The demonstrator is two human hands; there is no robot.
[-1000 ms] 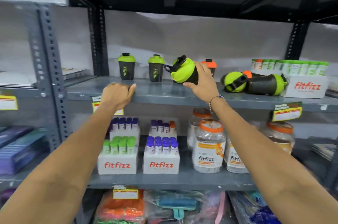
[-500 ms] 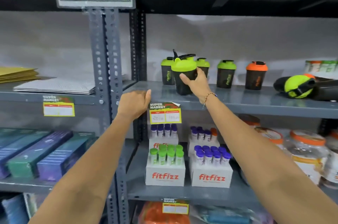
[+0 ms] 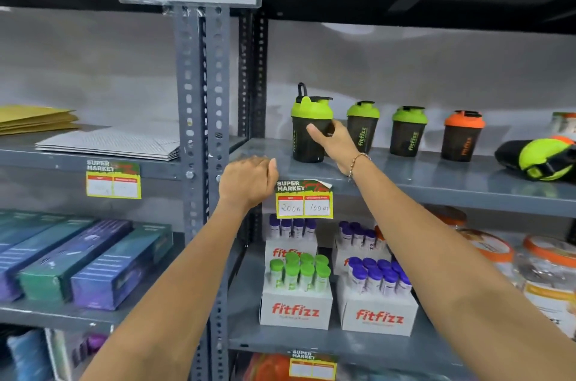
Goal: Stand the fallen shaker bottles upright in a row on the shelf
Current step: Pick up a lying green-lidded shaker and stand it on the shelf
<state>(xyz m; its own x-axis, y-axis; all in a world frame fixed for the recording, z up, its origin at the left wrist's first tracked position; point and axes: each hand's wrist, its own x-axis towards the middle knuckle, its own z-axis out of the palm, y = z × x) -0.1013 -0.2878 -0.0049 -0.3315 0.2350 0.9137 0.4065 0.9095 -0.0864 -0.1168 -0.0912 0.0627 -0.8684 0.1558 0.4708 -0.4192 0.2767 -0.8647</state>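
Note:
A black shaker bottle with a green lid [image 3: 307, 134] stands upright at the left end of the grey shelf [image 3: 436, 184]. My right hand [image 3: 335, 142] is wrapped around its right side. To its right stand two more green-lidded shakers [image 3: 362, 126] [image 3: 408, 131] and an orange-lidded shaker [image 3: 463, 136], all upright in a row. At the far right a green-lidded shaker [image 3: 539, 159] lies on its side, with an orange lid showing behind it. My left hand [image 3: 247, 181] rests curled on the shelf's front edge, holding nothing.
A grey perforated upright post [image 3: 202, 100] stands just left of the bottles. A price tag [image 3: 304, 198] hangs under the shelf edge. Below are fitfizz tube boxes [image 3: 296, 309] and orange-lidded jars [image 3: 548, 268]. Flat cardboard and paper stacks [image 3: 109, 142] lie on the left shelf.
My right hand carried the tilted green-lidded shaker leftward, past the standing ones, and set it upright at the row's left end. The view shifted left. My left hand stayed on the shelf edge.

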